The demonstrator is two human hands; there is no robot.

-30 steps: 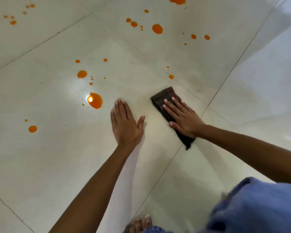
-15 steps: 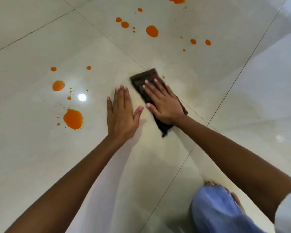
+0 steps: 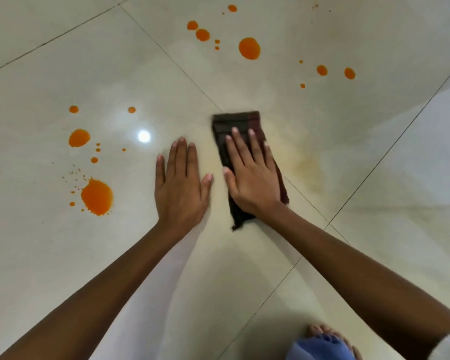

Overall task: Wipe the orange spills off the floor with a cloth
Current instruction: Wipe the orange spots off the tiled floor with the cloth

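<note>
A folded dark brown cloth (image 3: 230,123) lies flat on the pale tiled floor (image 3: 374,165). My right hand (image 3: 252,175) presses on it with straight, spread fingers. Just left of it, my left hand (image 3: 181,185) rests flat on the bare floor. A large orange puddle (image 3: 97,196) with small splatters sits left of my left hand, and a smaller blob (image 3: 79,137) lies beyond it. More orange drops, the biggest (image 3: 249,48), dot the floor ahead of the cloth. A faint yellowish smear (image 3: 305,165) marks the tile right of the cloth.
Dark grout lines (image 3: 166,55) cross the glossy tiles, and a bright light reflection (image 3: 144,136) shines near the left spills. My bare foot (image 3: 327,336) and blue trouser leg (image 3: 312,350) show at the bottom right.
My right hand has slid the cloth toward the left and away from me, close beside my left hand. The small drop near the cloth's far edge is gone. The view has shifted.
</note>
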